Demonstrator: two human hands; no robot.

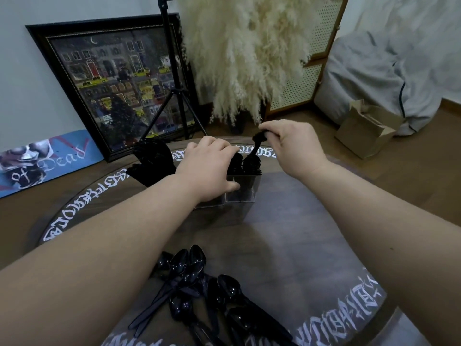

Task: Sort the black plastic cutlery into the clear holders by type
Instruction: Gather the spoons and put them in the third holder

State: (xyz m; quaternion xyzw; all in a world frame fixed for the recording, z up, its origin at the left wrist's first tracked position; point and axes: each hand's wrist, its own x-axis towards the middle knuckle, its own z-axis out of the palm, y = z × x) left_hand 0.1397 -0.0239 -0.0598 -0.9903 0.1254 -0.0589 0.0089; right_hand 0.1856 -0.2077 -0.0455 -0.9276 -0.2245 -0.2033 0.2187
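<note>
The left hand [209, 168] curls over two clear holders [240, 189] standing side by side on the round worktop [287, 221], thumb against the front wall. The right hand [291, 146] pinches one black piece [257, 143], hanging almost upright over the right holder's packed cutlery. Another black bundle [152, 163] stands left. Loose spoons [199, 290] lie heaped nearest, too tangled to count.
</note>
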